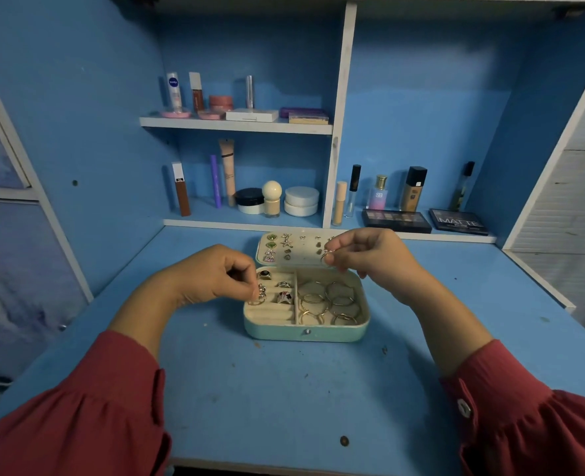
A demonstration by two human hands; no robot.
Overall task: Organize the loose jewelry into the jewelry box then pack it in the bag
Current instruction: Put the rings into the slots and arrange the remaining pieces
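Observation:
A small teal jewelry box (305,333) lies open on the blue desk. Its raised lid panel (301,250) carries several stud earrings. Rings sit in the cream ring rolls (270,312) on the left, and several gold hoops (330,302) fill the right compartment. My left hand (212,274) hovers over the ring rolls, its fingertips pinching a silver ring (261,293) at the box's left edge. My right hand (366,254) is above the lid's right side and pinches a small ring (327,254) between thumb and forefinger. No bag is in view.
Shelves behind the box hold cosmetics: bottles and jars (274,199), perfume (379,194) and two dark eyeshadow palettes (397,219). A white divider (335,159) splits the shelving. The desk's front edge (284,463) runs near my red sleeves.

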